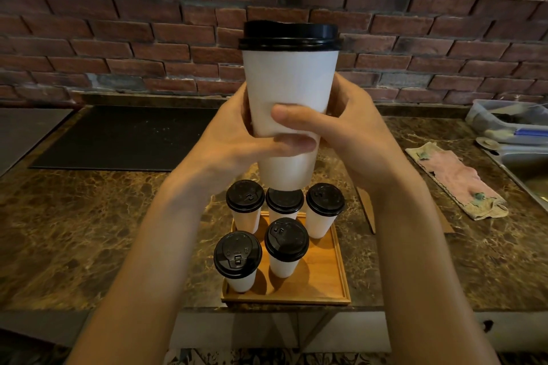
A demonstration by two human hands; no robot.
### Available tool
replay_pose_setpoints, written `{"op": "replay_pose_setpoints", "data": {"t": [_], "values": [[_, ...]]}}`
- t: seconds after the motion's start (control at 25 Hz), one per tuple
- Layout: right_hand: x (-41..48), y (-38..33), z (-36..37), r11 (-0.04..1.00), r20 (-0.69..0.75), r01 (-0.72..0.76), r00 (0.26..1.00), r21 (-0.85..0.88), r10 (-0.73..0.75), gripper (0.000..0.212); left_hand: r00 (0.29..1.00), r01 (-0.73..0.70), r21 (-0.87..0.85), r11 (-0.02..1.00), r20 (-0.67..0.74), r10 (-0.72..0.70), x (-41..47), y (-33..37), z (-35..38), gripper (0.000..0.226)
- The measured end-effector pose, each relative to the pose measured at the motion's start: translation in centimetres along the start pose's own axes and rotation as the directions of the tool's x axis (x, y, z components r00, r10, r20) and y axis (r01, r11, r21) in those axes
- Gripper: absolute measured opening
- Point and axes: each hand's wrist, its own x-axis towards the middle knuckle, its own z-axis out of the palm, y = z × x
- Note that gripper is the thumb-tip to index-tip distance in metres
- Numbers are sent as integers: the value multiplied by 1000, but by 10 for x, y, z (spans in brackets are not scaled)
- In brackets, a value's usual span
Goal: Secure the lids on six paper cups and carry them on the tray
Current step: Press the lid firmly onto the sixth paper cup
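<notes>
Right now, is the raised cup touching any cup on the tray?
Apart. The head view shows the raised cup held up by both hands, clear of the tray cups.

The raised cup (289, 92) has a matt white paper wall, smooth and unprinted, under a black plastic lid (290, 35) with a soft sheen. The five cups on the tray (338, 264) at six o'clock are the same paper, their lids moulded plastic with faint gloss. The tray is orange-brown wood, smooth with visible grain and a satin finish. The surface (74, 231) is polished brown marble-like stone, veined and reflective. At nine o'clock lies a dark matt mat (124, 136), speckled. At three o'clock a pink cloth (456, 178) looks worn and crumpled beside a metal sink rim (516, 175). The wall (118, 38) is rough red brick.
</notes>
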Motion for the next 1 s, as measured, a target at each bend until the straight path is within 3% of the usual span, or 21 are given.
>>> {"op": "replay_pose_setpoints", "data": {"t": [0.2, 0.44, 0.6, 0.84, 1.0], "values": [[0, 6, -7, 998, 86, -48, 995, 48, 44, 51, 999, 24, -23, 999, 26, -24, -2, -4, 0, 68], [-1, 1, 0, 988, -72, -60, 996, -140, 50, 70, 998, 22, 17, 1000, -63, -21, 1, -10, 3, 65], [-2, 1, 10, 966, -189, -65, 982, -252, 16, 73, 992, 19, 88, 996, -124, -8, 3, -11, 4, 76], [-5, 6, 13, 965, -199, -12, 979, -261, -41, 73, 991, -18, 138, 990, -130, 36, 0, -20, 4, 87], [-8, 10, 10, 972, -183, 38, 980, -232, -82, 77, 998, -37, 132, 991, -52, 44, -1, -22, 2, 101]]}}
